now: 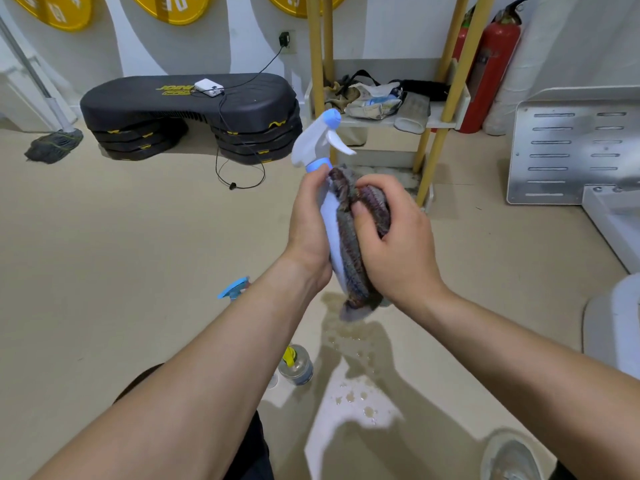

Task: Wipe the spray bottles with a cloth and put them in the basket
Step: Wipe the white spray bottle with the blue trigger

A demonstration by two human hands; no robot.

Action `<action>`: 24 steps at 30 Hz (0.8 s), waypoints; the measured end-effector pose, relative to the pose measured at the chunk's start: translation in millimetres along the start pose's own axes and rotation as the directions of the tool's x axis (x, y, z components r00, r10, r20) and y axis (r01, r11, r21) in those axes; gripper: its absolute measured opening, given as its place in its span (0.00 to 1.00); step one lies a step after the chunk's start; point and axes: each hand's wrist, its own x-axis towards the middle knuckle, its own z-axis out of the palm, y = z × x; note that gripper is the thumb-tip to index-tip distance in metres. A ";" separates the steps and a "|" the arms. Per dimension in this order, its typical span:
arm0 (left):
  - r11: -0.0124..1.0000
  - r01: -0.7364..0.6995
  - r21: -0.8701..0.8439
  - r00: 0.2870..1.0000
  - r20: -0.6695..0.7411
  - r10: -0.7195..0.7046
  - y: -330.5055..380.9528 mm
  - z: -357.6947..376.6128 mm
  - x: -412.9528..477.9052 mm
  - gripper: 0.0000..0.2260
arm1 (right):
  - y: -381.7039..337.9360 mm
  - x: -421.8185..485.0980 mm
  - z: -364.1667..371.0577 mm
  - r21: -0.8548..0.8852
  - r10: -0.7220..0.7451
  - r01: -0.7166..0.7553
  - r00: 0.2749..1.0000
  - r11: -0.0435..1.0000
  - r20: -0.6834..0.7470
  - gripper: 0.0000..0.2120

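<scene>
At the centre of the frame the left hand [309, 223] grips a white spray bottle [329, 216] by its body, just under the blue collar, its fingers curled shut around the far side and the thumb lying near the neck. The bottle is held in the air, tilted, with its white trigger head and blue nozzle pointing up toward the upper middle of the frame. The right hand [394, 247] presses a dark, multicoloured cloth [353, 237] against the bottle's right side; its fingers are closed over the bunched cloth, which wraps the body from the neck down to the base and hangs a little below it.

Lower, left of centre, a second spray bottle with a blue trigger [234, 288] shows partly behind the left forearm. Below it, a small clear bottle with a yellow top [295, 366] stands on the floor [104, 271]. Wet patches and droplets [356, 396] lie on the floor under the hands.

In the upper left sits a black stacked step platform [190, 116] with a white device and cable on top; a mop head [53, 147] rests at the far left. A yellow-legged shelf [377, 109] with clutter stands at upper centre, and a red fire extinguisher [491, 67] beside it.
</scene>
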 end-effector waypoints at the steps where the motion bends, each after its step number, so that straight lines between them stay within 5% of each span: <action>1: 1.000 -0.008 0.000 1.000 -0.003 0.008 -1.1 0.3 -1.0 0.19 | 1.5 1.9 -0.2 0.027 0.050 -0.050 0.999 0.998 -0.003 0.07; 6: 0.997 -0.004 0.078 0.996 -0.090 0.011 -2.3 -2.9 3.4 0.12 | 15.8 6.2 1.4 0.164 0.438 -0.444 0.896 0.881 0.070 0.03; 9: 0.978 0.033 0.204 0.992 -0.126 -0.007 -9.6 -2.4 3.6 0.14 | 17.4 8.8 -0.4 0.233 0.549 -0.552 0.831 0.800 0.085 0.04; 17: 0.958 0.013 0.287 0.984 -0.176 0.040 -15.8 0.8 2.7 0.18 | 14.5 -1.3 5.1 0.036 0.221 -0.225 0.972 0.974 0.077 0.09; 24: 0.972 -0.023 0.234 0.980 -0.188 0.068 -11.4 0.3 1.7 0.17 | 8.1 -6.5 1.3 -0.210 -0.037 0.077 0.981 0.975 0.189 0.15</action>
